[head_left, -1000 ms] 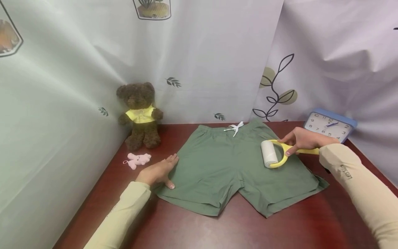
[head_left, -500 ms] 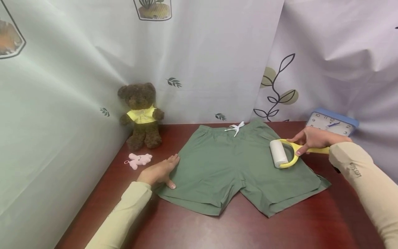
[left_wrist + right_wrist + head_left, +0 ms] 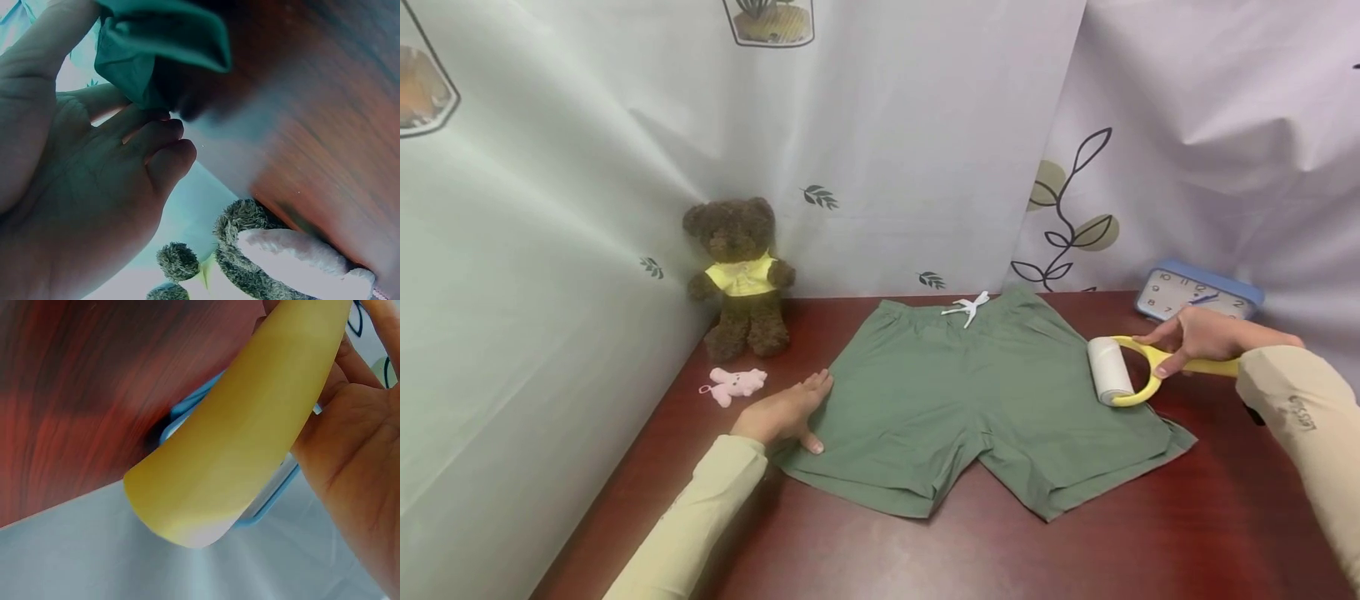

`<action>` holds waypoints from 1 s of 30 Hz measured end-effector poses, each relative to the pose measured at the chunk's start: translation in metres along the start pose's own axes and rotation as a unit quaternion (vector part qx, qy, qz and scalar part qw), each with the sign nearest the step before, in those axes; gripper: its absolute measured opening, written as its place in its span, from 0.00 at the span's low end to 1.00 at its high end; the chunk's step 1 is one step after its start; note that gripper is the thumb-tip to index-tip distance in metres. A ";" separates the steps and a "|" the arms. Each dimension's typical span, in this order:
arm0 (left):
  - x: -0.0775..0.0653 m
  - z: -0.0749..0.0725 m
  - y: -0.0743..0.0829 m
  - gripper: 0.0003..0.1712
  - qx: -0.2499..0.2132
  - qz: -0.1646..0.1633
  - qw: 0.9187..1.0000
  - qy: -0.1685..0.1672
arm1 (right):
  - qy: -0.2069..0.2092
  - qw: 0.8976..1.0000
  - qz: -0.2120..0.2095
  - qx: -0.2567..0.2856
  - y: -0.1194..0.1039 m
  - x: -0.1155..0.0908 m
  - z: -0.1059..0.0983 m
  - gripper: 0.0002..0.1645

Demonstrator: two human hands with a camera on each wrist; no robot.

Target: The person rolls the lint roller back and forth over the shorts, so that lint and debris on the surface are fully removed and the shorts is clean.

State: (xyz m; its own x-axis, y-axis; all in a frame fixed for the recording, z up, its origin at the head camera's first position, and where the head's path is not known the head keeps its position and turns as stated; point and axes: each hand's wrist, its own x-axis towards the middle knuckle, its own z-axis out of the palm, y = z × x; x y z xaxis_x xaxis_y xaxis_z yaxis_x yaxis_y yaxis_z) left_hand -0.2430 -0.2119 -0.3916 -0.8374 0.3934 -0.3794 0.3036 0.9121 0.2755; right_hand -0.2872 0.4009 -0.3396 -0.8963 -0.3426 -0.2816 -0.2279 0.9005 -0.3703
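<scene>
Green shorts (image 3: 910, 392) with a white drawstring (image 3: 970, 308) lie spread flat on the dark red table (image 3: 985, 550). My left hand (image 3: 786, 414) rests with extended fingers on the left edge of the shorts; in the left wrist view its palm (image 3: 94, 181) shows beside a fold of green cloth (image 3: 165, 34). My right hand (image 3: 1198, 340) grips a lint roller by its yellow handle (image 3: 1213, 367). The white roll (image 3: 1109, 372) is at the right side edge of the shorts. In the right wrist view the handle (image 3: 231, 437) covers part of my fingers.
A brown teddy bear (image 3: 737, 279) in a yellow shirt sits at the back left. A small pink plush (image 3: 737, 384) lies before it. A blue alarm clock (image 3: 1198, 292) stands back right, partly behind my right hand. Patterned cloth walls (image 3: 910, 150) border the table.
My right hand has drawn the lint roller rightward across the shorts, from the middle of the right leg to its outer edge. My left hand stays in place.
</scene>
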 end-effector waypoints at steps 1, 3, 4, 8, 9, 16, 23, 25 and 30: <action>0.000 0.000 0.000 0.68 -0.001 0.000 1.000 0.000 | 0.001 1.000 0.001 0.001 0.002 -0.002 0.000 0.42; 0.000 0.001 -0.001 0.68 -0.001 0.001 1.000 0.000 | 0.004 1.000 0.003 0.006 0.003 -0.004 0.001 0.42; -0.001 0.001 -0.002 0.68 0.000 0.003 1.000 0.001 | 0.005 1.000 0.002 0.008 0.003 -0.006 0.001 0.42; -0.003 0.001 -0.004 0.67 0.001 0.018 1.000 0.014 | 0.016 1.000 -0.007 -0.005 -0.003 -0.009 0.002 0.41; -0.004 0.001 -0.005 0.66 0.000 0.025 1.000 0.020 | 0.028 0.999 -0.015 -0.023 -0.006 -0.010 0.001 0.41; -0.025 0.009 -0.012 0.61 -0.016 0.066 0.997 0.044 | 0.073 0.993 -0.053 -0.081 -0.026 -0.013 -0.002 0.40; -0.042 0.015 -0.017 0.61 -0.027 0.081 0.995 0.055 | 0.138 0.986 -0.068 -0.064 -0.053 -0.023 -0.008 0.37; -0.043 0.016 -0.017 0.61 -0.025 0.084 0.994 0.058 | 0.151 0.983 -0.080 -0.071 -0.071 -0.019 -0.005 0.36; -0.038 0.019 -0.020 0.62 -0.012 0.087 0.994 0.058 | 0.166 0.975 -0.134 -0.061 -0.125 0.008 0.018 0.36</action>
State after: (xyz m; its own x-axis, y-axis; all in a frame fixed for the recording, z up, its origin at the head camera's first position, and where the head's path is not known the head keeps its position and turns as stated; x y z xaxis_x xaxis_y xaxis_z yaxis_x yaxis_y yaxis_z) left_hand -0.2090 -0.2428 -0.3993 -0.8200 0.5285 -0.2197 0.4395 0.8273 0.3499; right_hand -0.2588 0.2807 -0.3119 -0.8678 -0.4820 0.1209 -0.4957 0.8229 -0.2777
